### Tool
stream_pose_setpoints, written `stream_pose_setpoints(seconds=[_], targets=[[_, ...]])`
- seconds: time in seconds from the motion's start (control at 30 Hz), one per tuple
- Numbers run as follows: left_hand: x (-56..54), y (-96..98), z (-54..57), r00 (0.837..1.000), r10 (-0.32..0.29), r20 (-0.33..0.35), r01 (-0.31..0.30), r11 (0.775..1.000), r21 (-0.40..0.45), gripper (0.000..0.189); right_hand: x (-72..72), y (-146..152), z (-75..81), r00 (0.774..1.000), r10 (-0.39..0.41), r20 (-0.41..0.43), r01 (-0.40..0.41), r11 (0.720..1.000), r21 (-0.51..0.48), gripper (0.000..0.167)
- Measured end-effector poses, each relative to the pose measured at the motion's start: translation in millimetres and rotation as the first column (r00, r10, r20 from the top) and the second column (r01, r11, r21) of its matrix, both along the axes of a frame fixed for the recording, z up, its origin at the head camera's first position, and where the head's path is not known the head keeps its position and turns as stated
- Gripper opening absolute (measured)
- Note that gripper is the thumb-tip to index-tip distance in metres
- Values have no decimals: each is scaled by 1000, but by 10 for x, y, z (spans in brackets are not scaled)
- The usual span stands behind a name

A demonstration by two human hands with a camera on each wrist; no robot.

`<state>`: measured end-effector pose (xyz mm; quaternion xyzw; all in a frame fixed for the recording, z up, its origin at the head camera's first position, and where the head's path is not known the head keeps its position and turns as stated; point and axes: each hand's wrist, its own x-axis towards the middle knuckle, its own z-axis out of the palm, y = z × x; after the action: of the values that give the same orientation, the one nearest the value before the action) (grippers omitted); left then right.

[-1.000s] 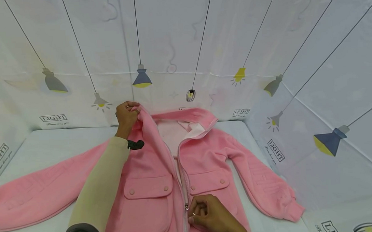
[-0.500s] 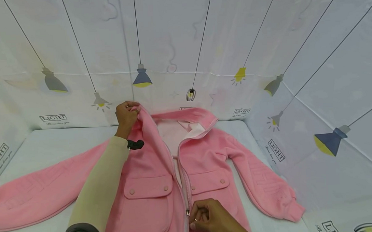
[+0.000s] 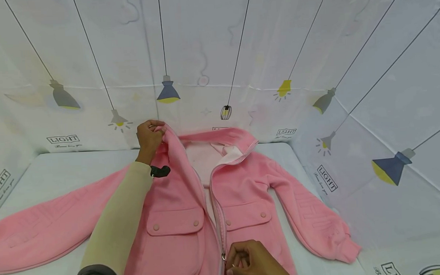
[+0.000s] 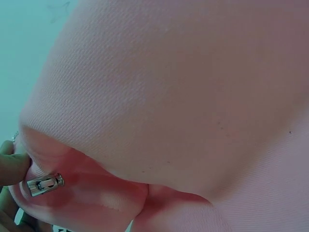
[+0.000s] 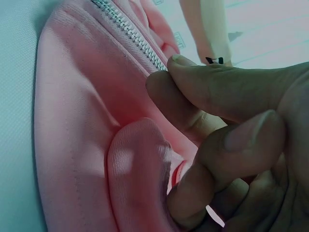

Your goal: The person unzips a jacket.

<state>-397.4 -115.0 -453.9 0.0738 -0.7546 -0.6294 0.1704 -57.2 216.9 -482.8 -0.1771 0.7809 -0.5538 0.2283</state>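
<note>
A pink jacket [image 3: 180,252] lies front up, its zip parted from the neck down to a metal slider [image 3: 223,256]. My left hand [image 3: 149,142] grips the collar's left corner and holds it raised; in the left wrist view, its fingers [image 4: 13,169] show at the cloth's edge beside a small silver fitting [image 4: 46,184]. Low on the front, my right hand [image 3: 251,260] pinches the zipper pull at the slider, thumb and forefinger together with the pull hidden between them. The right wrist view shows metal zipper teeth [image 5: 137,41] running up to those fingertips.
The jacket rests on a white-covered table [image 3: 75,162]. One sleeve [image 3: 45,228] stretches out left, the other [image 3: 310,215] angles right. A white sheet printed with lamps [image 3: 202,45] hangs behind and at the sides. Two flapped pockets [image 3: 175,222] with snaps flank the zip.
My right hand and the zip slider have moved down the jacket front, toward the hem, and the zip gapes further down. My left hand has stayed at the collar.
</note>
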Motion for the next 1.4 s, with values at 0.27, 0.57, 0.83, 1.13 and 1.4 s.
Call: stream_pose_setpoints(seconds=[0.27,0.57,0.83,1.13,1.4], targets=[[19,0,13,1000,-16,-11,16,1000,3,11,49,47,-37,998,52,27,-51,997,-54,7],[24,-16,6,1000,-2,-5,2,1000,9,8,116,42,-36,989,84,123,-74,994,-86,4],[37,-13,4,1000,-6,-1,5,1000,-5,11,156,40,-96,985,79,150,-63,992,-112,12],[23,-38,-3,1000,8,6,-8,1000,17,8,173,57,-208,982,137,127,-115,980,-162,20],[10,-24,-21,1000,10,8,-10,1000,-2,10,159,104,-451,964,265,17,-252,931,-263,21]])
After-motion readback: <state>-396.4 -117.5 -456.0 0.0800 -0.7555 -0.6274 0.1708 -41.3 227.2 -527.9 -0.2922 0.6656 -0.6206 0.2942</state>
